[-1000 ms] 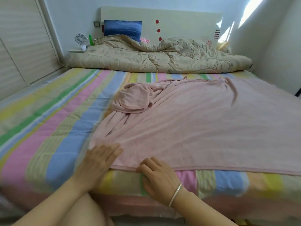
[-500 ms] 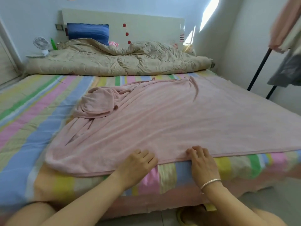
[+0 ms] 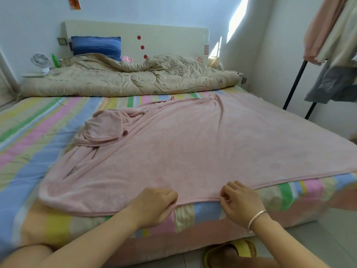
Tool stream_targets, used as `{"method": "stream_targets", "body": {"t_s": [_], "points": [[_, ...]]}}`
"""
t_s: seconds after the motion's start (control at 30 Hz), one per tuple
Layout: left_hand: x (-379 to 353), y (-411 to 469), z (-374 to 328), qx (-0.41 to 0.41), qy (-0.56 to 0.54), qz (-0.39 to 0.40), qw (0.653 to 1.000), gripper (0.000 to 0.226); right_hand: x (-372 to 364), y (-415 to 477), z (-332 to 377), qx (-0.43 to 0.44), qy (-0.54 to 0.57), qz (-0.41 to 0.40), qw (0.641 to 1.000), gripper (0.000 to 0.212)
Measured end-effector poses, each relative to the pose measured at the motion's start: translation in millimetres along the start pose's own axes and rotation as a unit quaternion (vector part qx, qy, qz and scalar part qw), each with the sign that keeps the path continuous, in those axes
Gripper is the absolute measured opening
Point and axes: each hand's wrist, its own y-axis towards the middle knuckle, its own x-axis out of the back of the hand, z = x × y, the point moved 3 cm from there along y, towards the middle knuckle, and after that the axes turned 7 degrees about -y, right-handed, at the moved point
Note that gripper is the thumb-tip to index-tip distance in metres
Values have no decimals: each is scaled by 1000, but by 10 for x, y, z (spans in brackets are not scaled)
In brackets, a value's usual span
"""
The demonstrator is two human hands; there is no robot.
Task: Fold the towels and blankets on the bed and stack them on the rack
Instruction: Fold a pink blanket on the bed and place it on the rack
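Pinching the near hem of the pink blanket (image 3: 193, 151) at lower centre of frame with left grip (image 3: 154, 206) and right grip (image 3: 239, 200), fingers curled, knuckles up.

walls (image 3: 173, 8): pale blue | headboard (image 3: 170, 39): cream, red dots | floor (image 3: 328, 235): tiled, probably | light: sun patch (image 3: 236, 18), right wall

Bright daylight, wide-angle distortion, blurred edges

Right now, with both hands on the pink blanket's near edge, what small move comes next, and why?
Probably lift that hem toward the far side: the left hand and right hand pinch it, and the blanket lies mostly flat.
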Motion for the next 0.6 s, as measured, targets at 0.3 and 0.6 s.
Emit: {"method": "stream_targets", "body": {"t_s": [0.3, 0.6], "points": [[605, -474, 928, 292, -32, -204, 934, 12, -151, 857, 915, -16, 101, 83, 991, 58], [1038, -1611, 2390, 509, -58, -289, 808, 16, -757, 1874, 2803, 64, 121, 242, 961, 59]]}}
